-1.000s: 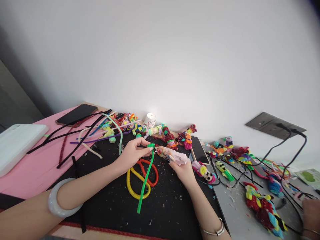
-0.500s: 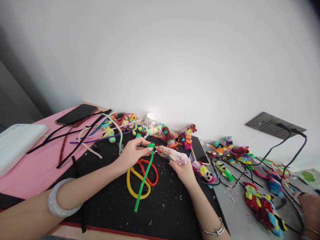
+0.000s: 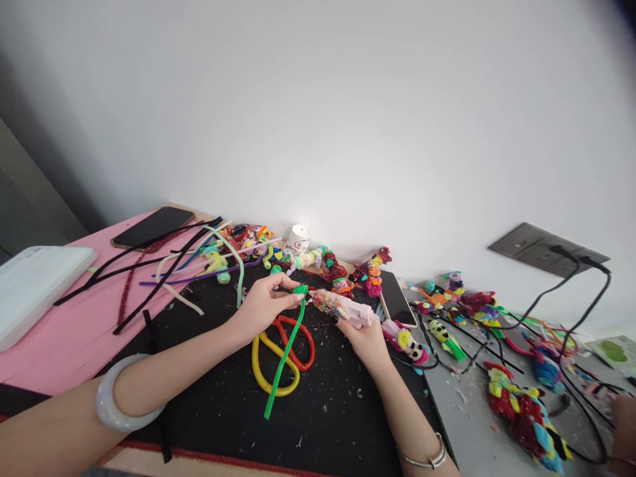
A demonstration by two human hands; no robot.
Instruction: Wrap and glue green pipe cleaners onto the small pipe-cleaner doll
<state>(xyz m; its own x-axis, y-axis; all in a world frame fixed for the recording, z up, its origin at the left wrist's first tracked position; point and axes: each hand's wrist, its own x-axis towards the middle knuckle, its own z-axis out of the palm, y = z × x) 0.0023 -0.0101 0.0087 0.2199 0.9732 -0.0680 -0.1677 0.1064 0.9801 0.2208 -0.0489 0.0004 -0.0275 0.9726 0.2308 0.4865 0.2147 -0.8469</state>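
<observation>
My left hand [image 3: 271, 301] pinches a green pipe cleaner [image 3: 285, 358] by its coiled upper end, and the long tail hangs down toward me. A pale pink glue gun [image 3: 350, 310] is gripped in my right hand [image 3: 365, 338], its nozzle pointing left, close to the green coil. Whether the tip touches the coil I cannot tell. Beneath the pipe cleaner lie scissors with one yellow and one red handle [image 3: 305, 364] on the black mat [image 3: 338, 411]; my left hand hides their blades.
Several loose pipe cleaners [image 3: 186, 255] and a phone [image 3: 152, 227] lie on the pink sheet. Pipe-cleaner dolls [image 3: 338, 271] and a small white paper cup [image 3: 299, 238] line the wall. Right: a second phone [image 3: 397, 299], black cables [image 3: 579, 338], more dolls [image 3: 527, 414], another person's hand [image 3: 623, 424].
The pipe cleaner's tail has swung slightly left. At the right edge, the other person's hand has shifted right and down. My own hands stay nearly still.
</observation>
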